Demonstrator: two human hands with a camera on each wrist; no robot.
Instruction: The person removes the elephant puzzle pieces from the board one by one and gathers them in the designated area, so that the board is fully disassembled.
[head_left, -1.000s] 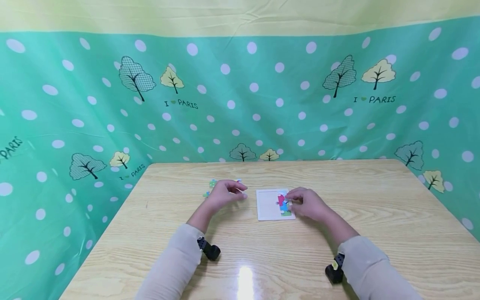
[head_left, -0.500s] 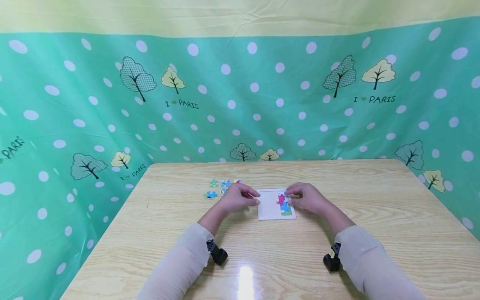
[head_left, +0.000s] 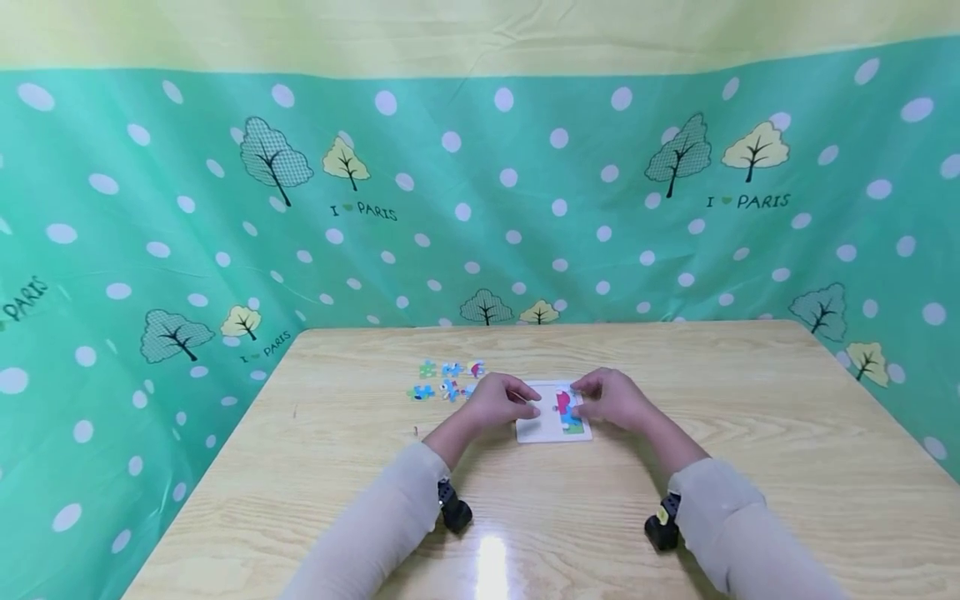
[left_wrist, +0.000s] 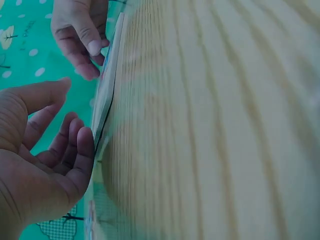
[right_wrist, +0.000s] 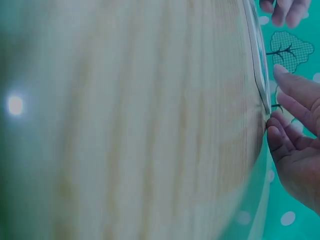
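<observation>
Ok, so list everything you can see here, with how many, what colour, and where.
Table: one, light wood grain, under everything else.
Cloth: appears to be one, green with white dots, trees and a pale yellow top band, behind and beside the table.
Puzzle tray: one, white, near the middle of the table.
Fitted puzzle pieces: count unclear, red, blue and green, along the tray's right side.
Loose puzzle pieces: at least six, multicoloured, left of the tray.
Wrist cameras: two, black, one on each wrist.
Sleeves: two, pale beige, on the forearms.
Hands: two, bare; left hand over the tray's left part, right hand at its right side.
</observation>
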